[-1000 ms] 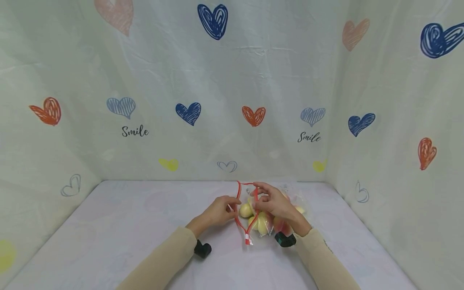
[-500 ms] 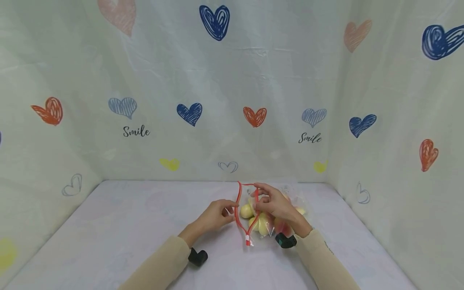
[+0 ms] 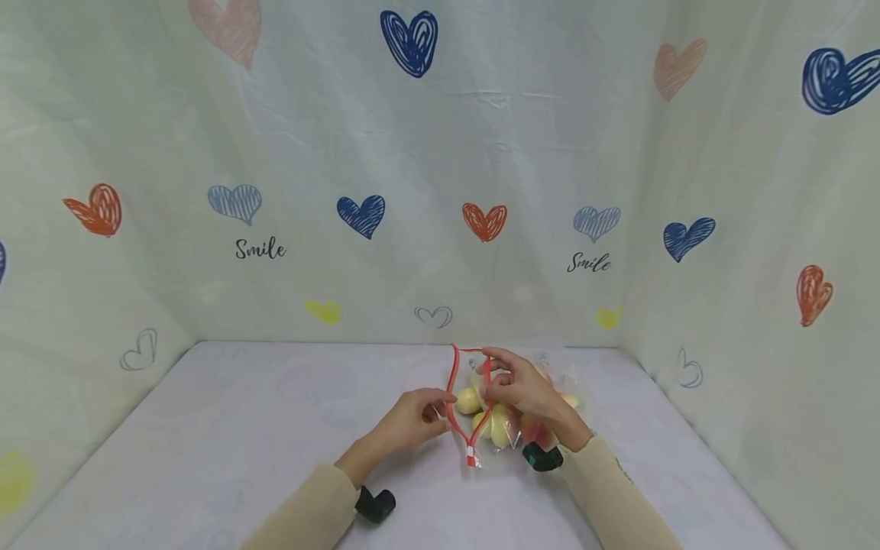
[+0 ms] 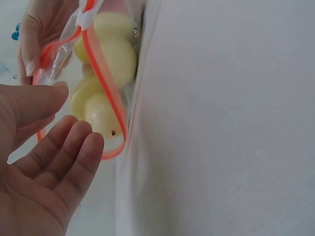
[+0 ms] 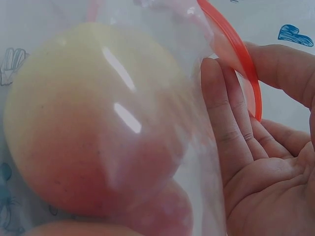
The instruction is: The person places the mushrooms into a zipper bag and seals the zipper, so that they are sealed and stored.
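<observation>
A clear zip bag (image 3: 481, 422) with a red-edged mouth and a red-and-white slider (image 3: 470, 456) lies on the table, its mouth spread open toward the left. Inside are several yellow and pink-red fruits (image 3: 501, 428); one large peach-like fruit (image 5: 93, 123) fills much of the right wrist view. My right hand (image 3: 525, 389) pinches the right side of the red rim between thumb and fingers. At the opposite side, my left hand (image 3: 409, 420) has its fingertips at the rim, with thumb and fingers apart. Its index finger is partly hidden behind the thumb (image 4: 44, 101) in the left wrist view.
A white-covered table (image 3: 261, 435) extends around the bag, chiefly to the left and in front. Pale curtains (image 3: 440, 153) printed with hearts hang behind and at both sides. Black wrist-worn devices (image 3: 376, 505) sit under the sleeves.
My left hand has drawn back a little from the rim, dropped lower and come back to it. The right hand and the bag have stayed nearly still.
</observation>
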